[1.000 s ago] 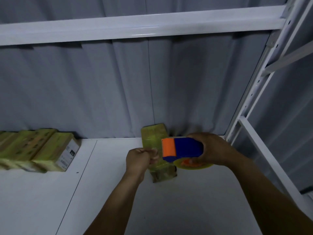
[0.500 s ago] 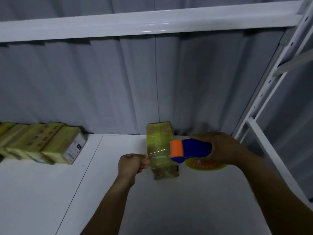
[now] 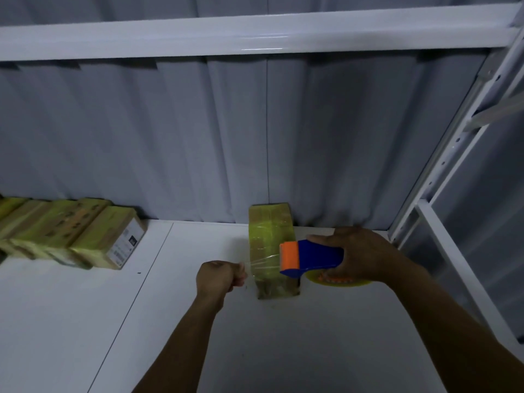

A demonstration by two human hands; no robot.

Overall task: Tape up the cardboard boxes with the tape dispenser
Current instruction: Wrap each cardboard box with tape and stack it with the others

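Your right hand is wrapped round the blue body of the dispenser, fingers over its top, with the orange mouth facing left. The yellowish roll shows below the dispenser, under your hand; whether it rests on the surface I cannot tell.

Your left hand is curled into a fist and pinches the free end of the tape. The tape is a clear strip stretched taut between the fist and the orange mouth. It crosses the near part of the box; whether it touches the box there I cannot tell.

The box lies on the surface between your hands and runs away from you, its far end up against the grey corrugated wall. Most of its top is glossy with yellowish tape, while the near end looks brown and dull. The dispenser's mouth overlaps the box's right edge in this view.

At the far left a row of similar taped boxes lies along the wall, well apart from the box between your hands. The nearest one in the row shows a white label on its end. A white beam crosses overhead, and a white perforated post rises at the right.
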